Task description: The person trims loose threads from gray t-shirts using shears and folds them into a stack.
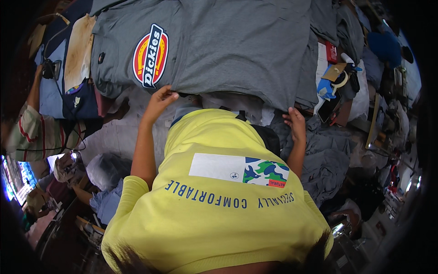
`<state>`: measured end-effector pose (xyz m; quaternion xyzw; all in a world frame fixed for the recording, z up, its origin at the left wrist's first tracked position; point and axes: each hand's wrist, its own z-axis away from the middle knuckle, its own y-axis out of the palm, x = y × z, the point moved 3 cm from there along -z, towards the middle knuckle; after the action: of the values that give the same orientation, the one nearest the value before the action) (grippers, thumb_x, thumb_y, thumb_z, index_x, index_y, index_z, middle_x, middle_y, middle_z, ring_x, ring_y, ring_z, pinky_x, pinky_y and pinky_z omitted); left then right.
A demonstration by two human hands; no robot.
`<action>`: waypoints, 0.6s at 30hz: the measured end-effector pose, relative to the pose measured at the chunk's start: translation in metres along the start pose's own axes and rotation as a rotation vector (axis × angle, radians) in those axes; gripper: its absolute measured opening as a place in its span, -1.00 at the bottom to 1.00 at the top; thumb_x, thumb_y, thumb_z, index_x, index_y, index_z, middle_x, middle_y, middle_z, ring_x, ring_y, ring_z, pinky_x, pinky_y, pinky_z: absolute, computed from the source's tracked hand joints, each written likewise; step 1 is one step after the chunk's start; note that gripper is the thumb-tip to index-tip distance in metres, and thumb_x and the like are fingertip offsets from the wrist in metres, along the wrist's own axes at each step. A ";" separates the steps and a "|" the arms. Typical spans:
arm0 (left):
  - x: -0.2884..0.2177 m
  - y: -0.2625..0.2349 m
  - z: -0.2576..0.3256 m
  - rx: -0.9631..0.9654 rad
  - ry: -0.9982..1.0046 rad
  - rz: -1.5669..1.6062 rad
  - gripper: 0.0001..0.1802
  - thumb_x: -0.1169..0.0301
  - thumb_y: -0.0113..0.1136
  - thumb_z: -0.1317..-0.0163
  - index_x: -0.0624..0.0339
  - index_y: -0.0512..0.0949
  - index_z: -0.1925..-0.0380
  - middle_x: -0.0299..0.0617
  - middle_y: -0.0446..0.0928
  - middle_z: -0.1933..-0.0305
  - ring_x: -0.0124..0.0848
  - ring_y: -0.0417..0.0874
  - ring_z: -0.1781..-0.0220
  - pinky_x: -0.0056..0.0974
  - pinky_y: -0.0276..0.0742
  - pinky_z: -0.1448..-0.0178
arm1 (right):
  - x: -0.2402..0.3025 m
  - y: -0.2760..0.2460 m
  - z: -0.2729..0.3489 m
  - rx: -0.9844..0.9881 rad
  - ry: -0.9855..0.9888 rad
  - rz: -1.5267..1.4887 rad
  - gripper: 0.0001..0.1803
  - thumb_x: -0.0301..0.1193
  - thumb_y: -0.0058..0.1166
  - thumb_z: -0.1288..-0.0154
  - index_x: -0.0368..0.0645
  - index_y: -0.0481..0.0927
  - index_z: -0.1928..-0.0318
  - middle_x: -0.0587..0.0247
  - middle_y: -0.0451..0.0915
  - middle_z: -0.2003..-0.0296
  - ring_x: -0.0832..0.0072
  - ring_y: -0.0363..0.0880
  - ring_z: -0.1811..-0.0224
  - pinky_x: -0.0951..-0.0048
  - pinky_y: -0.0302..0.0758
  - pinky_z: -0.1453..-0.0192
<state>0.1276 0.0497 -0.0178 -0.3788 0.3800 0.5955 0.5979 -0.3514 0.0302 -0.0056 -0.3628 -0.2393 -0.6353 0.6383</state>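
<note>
A dark grey T-shirt (pixel 237 50) lies spread in front of me, with a large red, yellow and white printed emblem (pixel 151 55) towards its left side. My left hand (pixel 160 101) is at the near edge just below the emblem, its thumb and fingers closed on the cloth. At the near right corner, my right hand (pixel 296 124) pinches the edge with its fingertips, the other fingers curled. The stretch of edge between my hands hangs slightly curved over the table's front.
At right lie blue-wrapped tape rolls (pixel 335 82), a red box (pixel 331 52) and a dark phone (pixel 327 109). Heaped grey cloth (pixel 324 155) sits beside my right arm. On the left, a person in a striped shirt (pixel 43 134) handles an iron (pixel 50 69).
</note>
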 end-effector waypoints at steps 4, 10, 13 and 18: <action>0.002 -0.001 0.005 -0.006 -0.011 0.028 -0.67 0.43 0.20 -0.09 0.23 0.45 0.11 -0.37 0.48 0.29 -0.60 0.45 0.20 -0.49 0.33 0.06 | -0.002 -0.007 -0.001 -0.047 0.015 0.096 -0.62 -0.12 0.06 -0.18 -0.15 0.55 0.16 0.40 0.57 0.30 0.66 0.50 0.32 0.65 0.35 0.32; 0.013 -0.001 0.008 -0.065 -0.015 0.022 -0.63 0.44 0.20 -0.09 0.25 0.44 0.08 -0.35 0.48 0.29 -0.59 0.45 0.20 -0.48 0.35 0.07 | 0.000 -0.006 0.003 0.007 0.103 0.049 -0.64 -0.12 0.06 -0.18 -0.13 0.55 0.16 0.35 0.58 0.29 0.67 0.50 0.32 0.66 0.38 0.32; 0.017 -0.002 0.005 -0.089 -0.039 0.018 -0.64 0.45 0.20 -0.09 0.25 0.44 0.09 -0.35 0.48 0.29 -0.58 0.45 0.20 -0.48 0.36 0.08 | -0.002 -0.005 0.001 0.017 0.109 0.029 -0.65 -0.13 0.05 -0.19 -0.13 0.55 0.19 0.36 0.58 0.28 0.67 0.50 0.33 0.67 0.37 0.32; 0.004 -0.001 0.004 -0.025 -0.029 0.047 -0.71 0.47 0.20 -0.08 0.23 0.47 0.16 -0.37 0.48 0.29 -0.59 0.44 0.22 -0.49 0.35 0.08 | -0.006 -0.007 0.000 0.016 0.109 -0.012 -0.68 -0.14 0.07 -0.18 -0.12 0.54 0.22 0.39 0.56 0.31 0.66 0.50 0.33 0.66 0.36 0.31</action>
<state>0.1289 0.0554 -0.0198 -0.3686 0.3727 0.6195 0.5844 -0.3591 0.0340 -0.0088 -0.3210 -0.2112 -0.6559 0.6497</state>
